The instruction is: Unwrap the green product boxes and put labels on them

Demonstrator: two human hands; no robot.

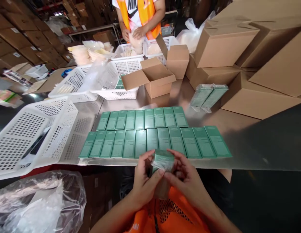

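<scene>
My left hand (144,181) and my right hand (186,179) together hold a small green box wrapped in clear plastic film (163,160), just off the near edge of the metal table (237,121). Fingers of both hands pinch the film at the box's end. Right beyond my hands, two rows of flat green boxes (150,133) lie side by side on the table. A film-wrapped bundle of green boxes (208,94) rests further back on the right.
White mesh baskets (31,132) stand at the left, more behind. An open cardboard carton (154,77) sits mid-table, large cartons (240,55) stacked at right. A clear plastic bag (38,200) lies near left. A person in an orange vest (140,16) handles a bag at the far end.
</scene>
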